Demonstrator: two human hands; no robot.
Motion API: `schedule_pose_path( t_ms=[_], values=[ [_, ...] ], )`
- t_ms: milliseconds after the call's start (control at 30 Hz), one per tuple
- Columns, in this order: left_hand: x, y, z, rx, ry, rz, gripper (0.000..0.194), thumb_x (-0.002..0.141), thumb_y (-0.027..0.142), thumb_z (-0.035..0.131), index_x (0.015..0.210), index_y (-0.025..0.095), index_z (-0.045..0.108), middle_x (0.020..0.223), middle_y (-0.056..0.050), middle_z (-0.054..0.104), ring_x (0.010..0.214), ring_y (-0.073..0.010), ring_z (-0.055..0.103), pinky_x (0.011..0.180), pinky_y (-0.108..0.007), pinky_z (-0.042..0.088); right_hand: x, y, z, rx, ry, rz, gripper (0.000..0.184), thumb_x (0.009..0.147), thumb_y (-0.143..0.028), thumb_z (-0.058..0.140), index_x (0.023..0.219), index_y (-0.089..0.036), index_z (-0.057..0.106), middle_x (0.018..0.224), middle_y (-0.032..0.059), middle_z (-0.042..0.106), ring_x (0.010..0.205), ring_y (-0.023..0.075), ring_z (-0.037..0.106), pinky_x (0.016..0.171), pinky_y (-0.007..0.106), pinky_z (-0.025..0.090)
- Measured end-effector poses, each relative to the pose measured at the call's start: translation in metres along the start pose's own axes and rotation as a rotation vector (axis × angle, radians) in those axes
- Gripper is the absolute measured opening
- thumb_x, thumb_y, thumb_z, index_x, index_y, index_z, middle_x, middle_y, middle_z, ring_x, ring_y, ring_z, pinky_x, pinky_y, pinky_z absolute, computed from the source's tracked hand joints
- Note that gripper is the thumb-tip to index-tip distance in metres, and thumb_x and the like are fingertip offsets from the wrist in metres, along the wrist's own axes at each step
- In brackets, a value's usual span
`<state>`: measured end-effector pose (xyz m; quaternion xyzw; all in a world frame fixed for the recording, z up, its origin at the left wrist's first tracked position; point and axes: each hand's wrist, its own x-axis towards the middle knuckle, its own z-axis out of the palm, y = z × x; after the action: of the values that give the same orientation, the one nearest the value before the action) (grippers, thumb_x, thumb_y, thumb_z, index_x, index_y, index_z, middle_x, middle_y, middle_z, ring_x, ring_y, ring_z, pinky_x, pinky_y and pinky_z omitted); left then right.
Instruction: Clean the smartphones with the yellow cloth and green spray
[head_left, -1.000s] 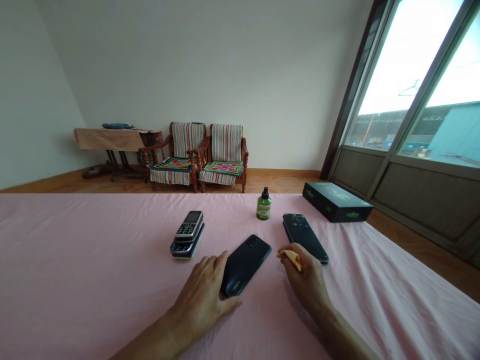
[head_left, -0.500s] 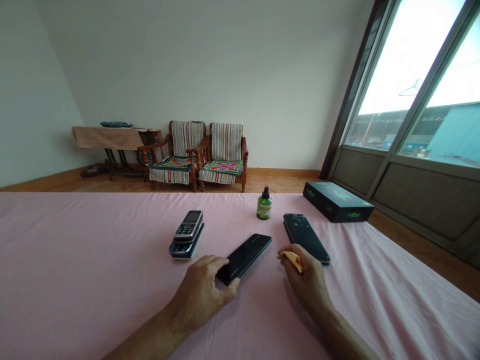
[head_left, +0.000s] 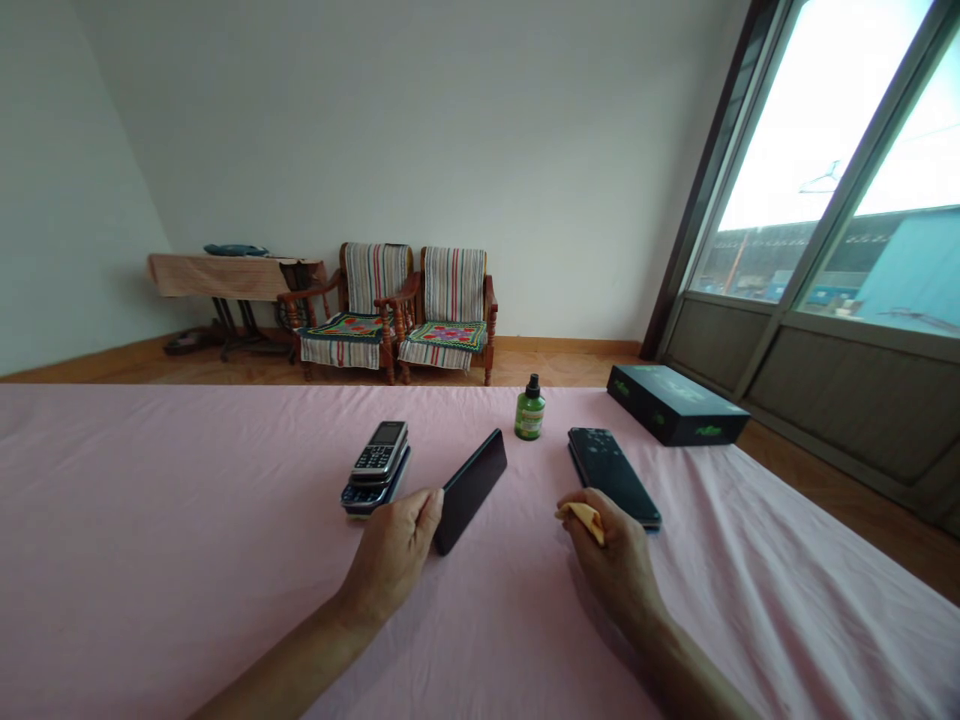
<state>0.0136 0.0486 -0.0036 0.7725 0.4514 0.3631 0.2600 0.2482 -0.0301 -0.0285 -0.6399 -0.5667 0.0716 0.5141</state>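
My left hand (head_left: 391,555) grips the long edge of a black smartphone (head_left: 471,490), which stands tilted on its side on the pink cloth. Just left of that hand lies a small stack of keypad mobile phones (head_left: 377,470), with a silver one on top. My right hand (head_left: 613,565) is closed on a yellow cloth (head_left: 585,520). Its knuckles are beside the lower end of a second dark smartphone (head_left: 611,477), which lies flat with specks on its glass. A green spray bottle (head_left: 530,408) stands upright beyond both phones.
A pink sheet (head_left: 187,500) covers the surface. A black box with green print (head_left: 676,405) lies at its far right corner. Beyond its far edge are a wooden floor, two striped wooden armchairs (head_left: 416,310), a draped side table (head_left: 232,277) and a large window (head_left: 817,170).
My left hand has rolled the black smartphone up onto its long edge and drawn back slightly. My right hand, the yellow cloth and the other objects stay in place.
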Motion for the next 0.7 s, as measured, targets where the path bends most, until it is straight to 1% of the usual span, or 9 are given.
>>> schedule_pose_path(
  t_ms=[100, 167, 233, 367, 433, 533, 633, 700],
  values=[
    [0.001, -0.003, 0.001, -0.097, -0.004, -0.064, 0.045, 0.089, 0.053, 0.041, 0.056, 0.022, 0.04, 0.05, 0.004, 0.043, 0.051, -0.0161, 0.045, 0.054, -0.027, 0.03, 0.0, -0.001, 0.0, 0.006, 0.0, 0.012, 0.012, 0.079, -0.022, 0.05, 0.079, -0.019, 0.062, 0.073, 0.0015, 0.064, 0.065, 0.0174, 0.058, 0.06, 0.026, 0.041],
    [0.0, -0.004, 0.002, -0.182, -0.03, -0.119, 0.046, 0.088, 0.057, 0.042, 0.058, 0.021, 0.044, 0.05, 0.002, 0.048, 0.052, -0.0177, 0.051, 0.054, -0.027, 0.036, 0.0, -0.002, 0.0, 0.009, -0.002, 0.015, 0.012, 0.079, -0.022, 0.05, 0.079, -0.019, 0.062, 0.074, 0.0014, 0.064, 0.066, 0.0174, 0.058, 0.06, 0.026, 0.041],
    [-0.001, -0.005, 0.005, -0.282, -0.074, -0.179, 0.047, 0.086, 0.06, 0.042, 0.061, 0.021, 0.046, 0.052, 0.001, 0.053, 0.053, -0.0191, 0.056, 0.054, -0.028, 0.041, 0.0, -0.002, -0.001, 0.008, -0.008, 0.013, 0.012, 0.08, -0.023, 0.05, 0.079, -0.019, 0.062, 0.074, 0.0016, 0.064, 0.066, 0.0175, 0.058, 0.06, 0.026, 0.041],
    [-0.005, -0.004, 0.009, -0.489, -0.182, -0.288, 0.047, 0.082, 0.064, 0.046, 0.07, 0.018, 0.05, 0.064, -0.001, 0.06, 0.062, -0.0201, 0.063, 0.058, -0.03, 0.051, 0.0, 0.002, -0.001, 0.009, -0.002, 0.003, 0.012, 0.081, -0.023, 0.052, 0.081, -0.02, 0.063, 0.075, 0.002, 0.063, 0.067, 0.0175, 0.058, 0.061, 0.027, 0.041],
    [-0.008, -0.002, 0.009, -0.562, -0.229, -0.327, 0.046, 0.08, 0.062, 0.051, 0.072, 0.018, 0.052, 0.068, -0.001, 0.062, 0.065, -0.0198, 0.064, 0.061, -0.03, 0.053, 0.0, 0.006, 0.0, 0.036, 0.009, 0.003, 0.013, 0.082, -0.025, 0.052, 0.083, -0.02, 0.064, 0.078, 0.0028, 0.062, 0.069, 0.0177, 0.059, 0.062, 0.027, 0.042],
    [-0.012, -0.001, 0.008, -0.631, -0.284, -0.372, 0.043, 0.076, 0.059, 0.06, 0.071, 0.017, 0.053, 0.069, -0.002, 0.062, 0.068, -0.0195, 0.066, 0.06, -0.029, 0.052, 0.0, 0.006, 0.003, 0.112, 0.03, 0.022, 0.016, 0.082, -0.026, 0.053, 0.085, -0.02, 0.067, 0.082, 0.0047, 0.062, 0.071, 0.0184, 0.06, 0.062, 0.028, 0.044],
    [-0.014, -0.002, 0.006, -0.682, -0.331, -0.404, 0.041, 0.074, 0.055, 0.065, 0.072, 0.015, 0.054, 0.072, -0.003, 0.062, 0.071, -0.02, 0.067, 0.059, -0.027, 0.052, 0.004, -0.002, 0.007, 0.157, -0.007, 0.015, 0.016, 0.08, -0.025, 0.054, 0.084, -0.021, 0.069, 0.081, 0.0045, 0.063, 0.072, 0.0189, 0.062, 0.064, 0.029, 0.046],
    [-0.014, -0.004, 0.005, -0.716, -0.363, -0.419, 0.039, 0.074, 0.052, 0.066, 0.072, 0.015, 0.055, 0.074, -0.004, 0.063, 0.072, -0.0199, 0.067, 0.059, -0.027, 0.051, 0.011, -0.01, 0.011, 0.17, -0.049, -0.005, 0.016, 0.08, -0.026, 0.056, 0.085, -0.021, 0.07, 0.08, 0.0039, 0.064, 0.073, 0.019, 0.063, 0.065, 0.029, 0.047]
  ],
)
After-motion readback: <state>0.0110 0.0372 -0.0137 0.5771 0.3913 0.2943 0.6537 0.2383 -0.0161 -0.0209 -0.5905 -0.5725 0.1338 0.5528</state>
